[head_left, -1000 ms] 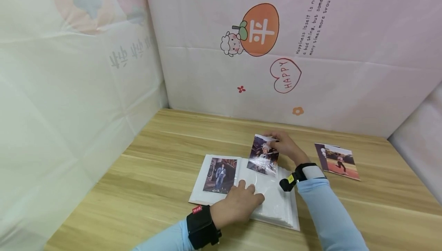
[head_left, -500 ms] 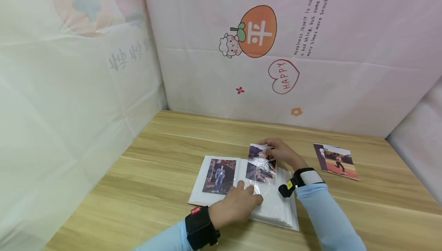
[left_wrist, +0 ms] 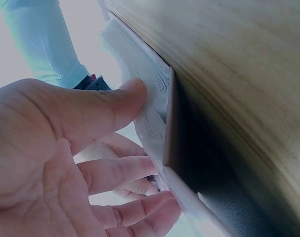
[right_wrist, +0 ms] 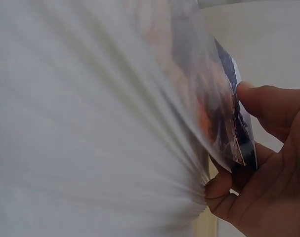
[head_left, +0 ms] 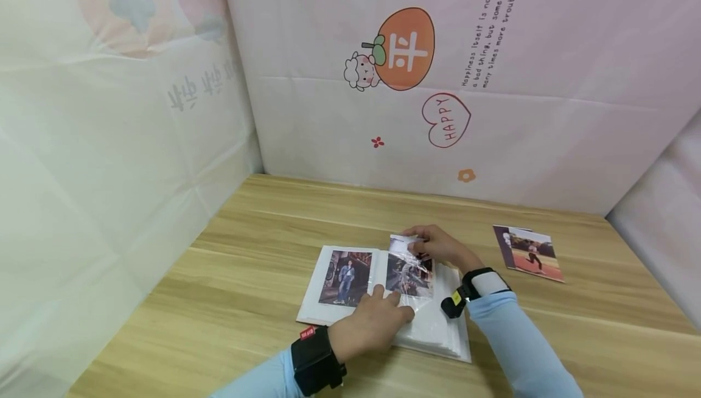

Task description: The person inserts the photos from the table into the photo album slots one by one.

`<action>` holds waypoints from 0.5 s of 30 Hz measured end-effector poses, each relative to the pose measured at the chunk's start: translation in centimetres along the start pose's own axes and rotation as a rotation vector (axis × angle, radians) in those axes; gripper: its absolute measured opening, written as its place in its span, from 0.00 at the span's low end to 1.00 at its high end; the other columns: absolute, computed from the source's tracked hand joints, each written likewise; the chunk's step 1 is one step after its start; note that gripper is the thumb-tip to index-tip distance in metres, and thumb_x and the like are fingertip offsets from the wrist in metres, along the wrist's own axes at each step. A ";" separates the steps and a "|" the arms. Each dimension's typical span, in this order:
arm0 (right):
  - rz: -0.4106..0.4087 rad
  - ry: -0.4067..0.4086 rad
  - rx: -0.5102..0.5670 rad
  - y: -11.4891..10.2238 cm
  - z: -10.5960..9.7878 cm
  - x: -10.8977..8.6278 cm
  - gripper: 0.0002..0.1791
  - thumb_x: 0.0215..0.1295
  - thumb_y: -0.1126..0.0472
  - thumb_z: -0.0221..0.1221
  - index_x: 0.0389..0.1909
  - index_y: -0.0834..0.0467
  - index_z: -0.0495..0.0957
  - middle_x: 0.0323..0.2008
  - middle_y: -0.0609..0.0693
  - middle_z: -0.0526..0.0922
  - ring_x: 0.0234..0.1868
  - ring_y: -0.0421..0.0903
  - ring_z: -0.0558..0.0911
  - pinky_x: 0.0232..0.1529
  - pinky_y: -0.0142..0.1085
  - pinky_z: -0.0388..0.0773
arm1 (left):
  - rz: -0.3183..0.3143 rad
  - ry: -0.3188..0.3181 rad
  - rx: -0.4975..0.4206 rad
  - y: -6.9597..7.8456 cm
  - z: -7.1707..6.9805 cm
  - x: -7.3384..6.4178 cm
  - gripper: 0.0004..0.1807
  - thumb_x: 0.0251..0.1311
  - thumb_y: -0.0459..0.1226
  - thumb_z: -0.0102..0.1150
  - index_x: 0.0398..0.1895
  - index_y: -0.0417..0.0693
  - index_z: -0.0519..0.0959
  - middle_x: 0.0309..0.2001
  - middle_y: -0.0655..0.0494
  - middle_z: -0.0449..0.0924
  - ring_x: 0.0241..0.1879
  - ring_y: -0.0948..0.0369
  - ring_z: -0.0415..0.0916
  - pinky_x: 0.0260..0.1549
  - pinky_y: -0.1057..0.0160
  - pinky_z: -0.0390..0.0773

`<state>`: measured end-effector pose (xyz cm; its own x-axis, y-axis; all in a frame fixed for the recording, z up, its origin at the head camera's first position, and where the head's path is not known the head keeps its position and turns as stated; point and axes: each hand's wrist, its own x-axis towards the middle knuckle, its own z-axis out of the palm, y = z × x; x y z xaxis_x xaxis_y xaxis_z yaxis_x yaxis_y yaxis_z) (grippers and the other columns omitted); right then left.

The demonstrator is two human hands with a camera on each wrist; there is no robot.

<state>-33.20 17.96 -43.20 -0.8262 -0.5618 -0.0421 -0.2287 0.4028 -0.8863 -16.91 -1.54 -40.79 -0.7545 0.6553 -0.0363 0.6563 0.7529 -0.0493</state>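
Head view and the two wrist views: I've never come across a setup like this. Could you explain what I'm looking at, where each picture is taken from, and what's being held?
There is no machine here: a person works with two bare hands, each called a grip below. The head view comes from a camera worn on the head, looking forward and down. The other two come from cameras strapped to each wrist, so they show close, tilted scenes.

On the wooden table lies an open album, with a picture of a standing figure on its left page. Two overlapping photos lie to the right.

The right grip pinches a photo by its upper edge; most of it lies under a clear sleeve. The left grip rests on the album.
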 end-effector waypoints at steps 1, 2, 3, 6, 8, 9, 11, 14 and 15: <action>-0.002 -0.002 -0.009 0.0 0.1 -0.1 0.19 0.64 0.70 0.53 0.56 0.68 0.71 0.32 0.56 0.75 0.30 0.48 0.74 0.30 0.40 0.75 | 0.000 0.000 -0.001 0.0 0.0 0.0 0.21 0.46 0.35 0.66 0.45 0.64 0.78 0.44 0.56 0.74 0.37 0.55 0.66 0.24 0.62 0.69; -0.003 -0.007 -0.017 -0.1 0.2 -0.1 0.19 0.64 0.70 0.53 0.56 0.68 0.71 0.33 0.56 0.75 0.30 0.48 0.74 0.31 0.40 0.75 | 0.000 -0.001 -0.004 0.0 0.1 0.0 0.21 0.46 0.35 0.66 0.45 0.64 0.78 0.45 0.56 0.74 0.37 0.54 0.66 0.24 0.62 0.69; -0.007 -0.009 -0.034 -0.1 0.3 -0.2 0.19 0.64 0.69 0.54 0.56 0.68 0.71 0.34 0.57 0.75 0.31 0.48 0.75 0.31 0.40 0.75 | 0.000 -0.002 -0.006 0.0 0.1 0.0 0.21 0.46 0.35 0.66 0.45 0.64 0.78 0.46 0.56 0.74 0.37 0.54 0.66 0.24 0.62 0.69; -0.017 -0.017 -0.072 -0.3 0.5 -0.4 0.20 0.64 0.68 0.55 0.56 0.68 0.71 0.38 0.58 0.77 0.33 0.48 0.76 0.33 0.41 0.76 | 0.002 -0.007 -0.013 0.0 0.2 0.0 0.21 0.46 0.35 0.66 0.46 0.64 0.78 0.47 0.55 0.74 0.38 0.54 0.67 0.24 0.62 0.69; -0.018 -0.022 -0.081 -0.4 0.6 -0.5 0.20 0.64 0.67 0.55 0.57 0.68 0.70 0.38 0.58 0.77 0.34 0.49 0.77 0.35 0.42 0.76 | 0.003 -0.009 -0.013 -0.1 0.3 0.0 0.21 0.47 0.36 0.66 0.46 0.64 0.78 0.46 0.55 0.74 0.38 0.54 0.67 0.24 0.62 0.69; -0.017 -0.022 -0.083 -0.4 0.6 -0.6 0.21 0.64 0.67 0.55 0.57 0.69 0.70 0.37 0.58 0.77 0.34 0.49 0.77 0.34 0.43 0.76 | 0.003 -0.009 -0.014 -0.1 0.3 0.0 0.21 0.47 0.36 0.66 0.46 0.64 0.78 0.46 0.55 0.74 0.38 0.54 0.67 0.24 0.62 0.69; -0.021 -0.029 -0.075 -0.4 0.7 -0.6 0.21 0.64 0.67 0.55 0.57 0.69 0.70 0.34 0.58 0.76 0.32 0.50 0.76 0.33 0.43 0.76 | 0.004 -0.010 -0.018 -0.1 0.3 0.0 0.21 0.47 0.36 0.66 0.46 0.64 0.78 0.45 0.55 0.74 0.38 0.54 0.67 0.24 0.62 0.68; -0.028 -0.038 -0.078 -0.4 0.7 -0.6 0.20 0.64 0.68 0.55 0.56 0.70 0.70 0.30 0.57 0.76 0.29 0.50 0.75 0.31 0.42 0.76 | 0.004 -0.008 -0.026 -0.1 0.3 0.0 0.21 0.47 0.35 0.65 0.46 0.63 0.78 0.45 0.55 0.74 0.38 0.55 0.66 0.24 0.62 0.68; -0.032 -0.041 -0.081 -0.4 0.7 -0.7 0.19 0.64 0.68 0.55 0.55 0.70 0.71 0.30 0.56 0.76 0.29 0.49 0.75 0.30 0.41 0.75 | 0.003 -0.007 -0.028 -0.1 0.3 0.0 0.21 0.47 0.35 0.65 0.46 0.63 0.78 0.46 0.55 0.74 0.38 0.55 0.66 0.25 0.62 0.68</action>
<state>-32.18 17.64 -43.11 -0.7964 -0.6037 -0.0346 -0.2972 0.4406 -0.8471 -16.97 -1.63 -41.05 -0.7522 0.6575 -0.0434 0.6587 0.7522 -0.0211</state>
